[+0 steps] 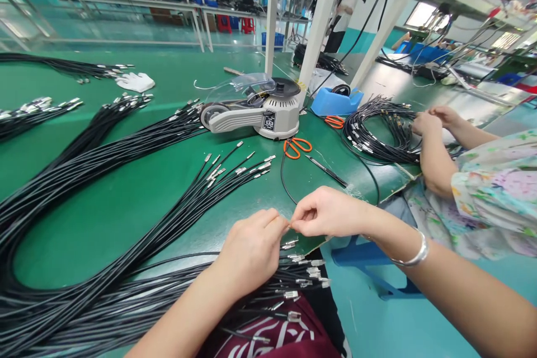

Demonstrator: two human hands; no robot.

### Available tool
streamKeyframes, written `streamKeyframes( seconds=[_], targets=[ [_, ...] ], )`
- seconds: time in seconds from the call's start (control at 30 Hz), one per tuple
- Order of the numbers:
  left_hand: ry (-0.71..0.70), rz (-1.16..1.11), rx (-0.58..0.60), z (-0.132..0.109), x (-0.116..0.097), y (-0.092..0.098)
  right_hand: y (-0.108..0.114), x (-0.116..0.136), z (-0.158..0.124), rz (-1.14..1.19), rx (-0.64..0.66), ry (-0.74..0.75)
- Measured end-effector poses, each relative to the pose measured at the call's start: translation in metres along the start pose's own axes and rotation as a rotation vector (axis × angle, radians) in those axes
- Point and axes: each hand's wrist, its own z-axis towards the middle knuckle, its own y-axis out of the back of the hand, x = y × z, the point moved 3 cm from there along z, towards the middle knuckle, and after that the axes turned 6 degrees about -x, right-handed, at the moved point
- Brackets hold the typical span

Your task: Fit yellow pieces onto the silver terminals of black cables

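Observation:
My left hand (251, 249) and my right hand (325, 213) meet over the near edge of the green table (138, 207), fingertips pinched together on something small between them that I cannot make out. A thin black wire (284, 182) loops from the pinch up toward the orange scissors (297, 146). Under my left hand lies a thick bundle of black cables with metal ends (300, 274). A second fan of metal-tipped cables (235, 170) lies just beyond my hands.
A grey tape dispenser (255, 112) stands mid-table, a blue tape holder (335, 102) and second scissors (334, 121) behind it. A co-worker's hands (428, 122) rest on a cable coil (377, 134) at right. More cable bundles (84, 145) and a white glove (136, 82) lie left.

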Motion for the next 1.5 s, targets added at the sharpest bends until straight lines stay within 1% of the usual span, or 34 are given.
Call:
streamKeyframes(
  seconds=[0.07, 0.13, 0.23, 0.33, 0.47, 0.57, 0.63, 0.73, 0.8, 0.93, 1.03, 1.1, 1.17, 1.23, 1.3, 1.37, 1.43, 1.5],
  targets=[
    [-0.014, 0.009, -0.008, -0.001, 0.001, -0.001, -0.001, 0.002, 0.002, -0.016, 0.000, 0.007],
    [-0.029, 0.018, -0.028, -0.002, 0.001, -0.001, -0.003, 0.000, 0.005, 0.033, 0.026, -0.034],
    [-0.056, 0.001, -0.063, -0.003, 0.001, 0.001, -0.006, -0.004, 0.010, 0.229, 0.084, -0.132],
    [-0.080, -0.014, -0.094, -0.004, -0.001, 0.003, -0.011, -0.009, 0.012, 0.419, 0.110, -0.195],
    [-0.109, -0.014, -0.152, -0.003, -0.003, 0.005, -0.019, -0.015, 0.012, 0.562, 0.116, -0.242],
    [-0.123, -0.038, -0.201, -0.002, -0.001, 0.005, -0.019, -0.018, 0.011, 0.626, 0.156, -0.281],
    [-0.116, -0.059, -0.233, -0.001, 0.002, 0.006, -0.014, -0.019, 0.009, 0.622, 0.149, -0.274],
    [-0.064, -0.085, -0.285, 0.000, 0.005, 0.008, -0.005, -0.016, 0.004, 0.582, 0.091, -0.203],
    [-0.011, -0.111, -0.309, 0.000, 0.007, 0.008, -0.002, -0.012, 0.000, 0.547, 0.028, -0.161],
    [0.112, -0.239, -0.304, 0.001, 0.008, 0.008, -0.007, -0.006, -0.006, 0.431, -0.155, -0.112],
    [0.213, -0.363, -0.309, 0.001, 0.009, 0.007, -0.011, 0.001, -0.008, 0.313, -0.254, -0.052],
    [0.228, -0.395, -0.335, 0.001, 0.009, 0.008, -0.012, 0.007, -0.009, 0.184, -0.315, 0.028],
    [0.195, -0.372, -0.362, 0.000, 0.007, 0.009, -0.012, 0.012, -0.010, 0.061, -0.369, 0.095],
    [0.146, -0.323, -0.387, -0.001, 0.006, 0.010, -0.012, 0.016, -0.011, 0.000, -0.410, 0.104],
    [0.114, -0.290, -0.406, -0.002, 0.005, 0.010, -0.013, 0.018, -0.010, 0.005, -0.429, 0.090],
    [0.117, -0.297, -0.417, -0.003, 0.006, 0.009, -0.014, 0.019, -0.010, 0.033, -0.445, 0.087],
    [0.152, -0.342, -0.429, -0.002, 0.006, 0.009, -0.014, 0.018, -0.008, 0.076, -0.455, 0.078],
    [0.221, -0.411, -0.458, -0.001, 0.007, 0.011, -0.015, 0.013, -0.005, 0.203, -0.452, 0.039]
  ],
)
